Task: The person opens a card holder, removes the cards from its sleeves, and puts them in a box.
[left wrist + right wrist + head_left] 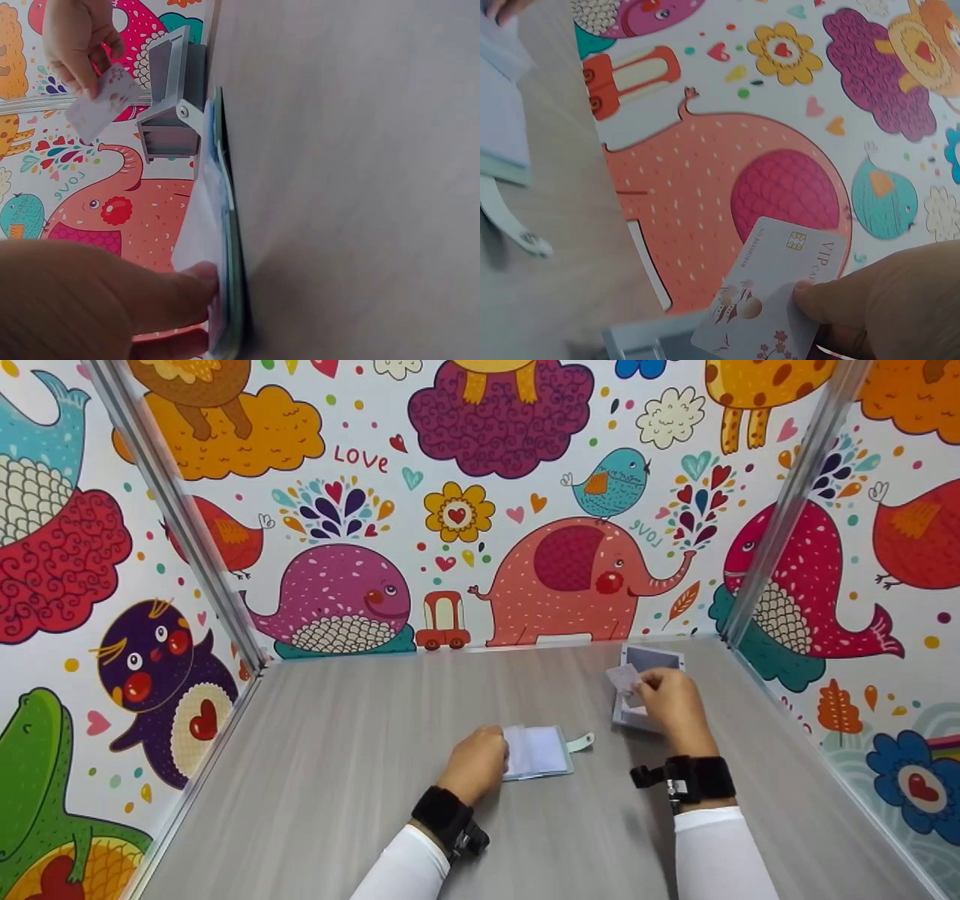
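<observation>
A card holder [546, 751] lies spread on the table, its clear sleeves showing and its pale strap [581, 742] pointing right with a snap at the end. At its left side, my left hand [474, 761] pinches the sleeves between thumb and fingers, as the left wrist view shows. My right hand [675, 705] pinches a white VIP card [772, 285] by one edge. This card has a gold chip and a red flower print. Below the card stands a grey open box [637, 723], partly hidden by the right hand; something pale lies inside it.
The wood-grain table [337, 735] ends at a wall [450, 577] printed with cartoon animals. Metal posts [187, 532] rise at the back corners. Each wrist wears a black strap [701, 780] with a small camera mount.
</observation>
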`<state>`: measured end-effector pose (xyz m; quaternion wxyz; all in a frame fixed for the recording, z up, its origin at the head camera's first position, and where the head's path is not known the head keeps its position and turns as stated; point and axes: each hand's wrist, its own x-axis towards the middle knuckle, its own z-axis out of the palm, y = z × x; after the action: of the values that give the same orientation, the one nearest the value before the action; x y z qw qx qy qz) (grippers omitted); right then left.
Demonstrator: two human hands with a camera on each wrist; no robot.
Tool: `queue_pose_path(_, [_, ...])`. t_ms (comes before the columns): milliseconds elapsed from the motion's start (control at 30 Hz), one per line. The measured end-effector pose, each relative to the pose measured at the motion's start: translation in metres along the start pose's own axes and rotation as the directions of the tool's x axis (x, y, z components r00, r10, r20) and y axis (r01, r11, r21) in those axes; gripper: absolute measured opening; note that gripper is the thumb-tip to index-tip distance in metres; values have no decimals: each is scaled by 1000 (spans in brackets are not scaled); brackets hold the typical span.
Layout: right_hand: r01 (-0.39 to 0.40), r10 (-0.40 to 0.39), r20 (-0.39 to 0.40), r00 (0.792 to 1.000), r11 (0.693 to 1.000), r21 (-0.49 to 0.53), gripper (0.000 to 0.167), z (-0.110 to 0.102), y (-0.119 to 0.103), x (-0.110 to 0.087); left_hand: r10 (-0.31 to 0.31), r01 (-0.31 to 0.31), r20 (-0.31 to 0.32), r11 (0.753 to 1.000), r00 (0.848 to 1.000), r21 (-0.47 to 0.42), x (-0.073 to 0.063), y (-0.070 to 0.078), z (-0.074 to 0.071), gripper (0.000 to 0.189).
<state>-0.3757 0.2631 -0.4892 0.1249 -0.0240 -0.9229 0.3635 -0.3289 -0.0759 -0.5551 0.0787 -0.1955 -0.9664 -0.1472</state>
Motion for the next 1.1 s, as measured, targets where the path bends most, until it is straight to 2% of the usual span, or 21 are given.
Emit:
queue_pose_path(100, [-61, 61, 6, 998, 998, 4, 28, -7, 7, 1, -1, 1, 0, 1000, 1000, -1, 0, 0, 0, 18])
queue_pose_path(267, [-93, 92, -24, 995, 995, -42, 29, -13, 16, 2, 4, -4, -7, 1000, 1000, 4, 0, -1, 1, 17])
queue_pose_path(433, [-86, 80, -53, 995, 986, -143, 25, -8, 24, 5, 0, 0, -7, 1000, 1000, 2, 0, -1, 1, 17])
queue_pose_path(600, [-40, 25, -72, 997, 973, -227, 25, 1, 30, 4, 5, -5, -10, 1000, 1000, 9, -1, -1, 1, 17])
queue_pose_path(767, [6, -17, -36, 999, 958, -285, 25, 12, 33, 2, 19, -19, -29, 1000, 999, 9, -1, -2, 3, 18])
queue_pose_path(1100, [27, -14, 38, 999, 941, -338, 24, 25, 32, 0, 34, -33, -39, 999, 999, 23, -1, -4, 6, 20])
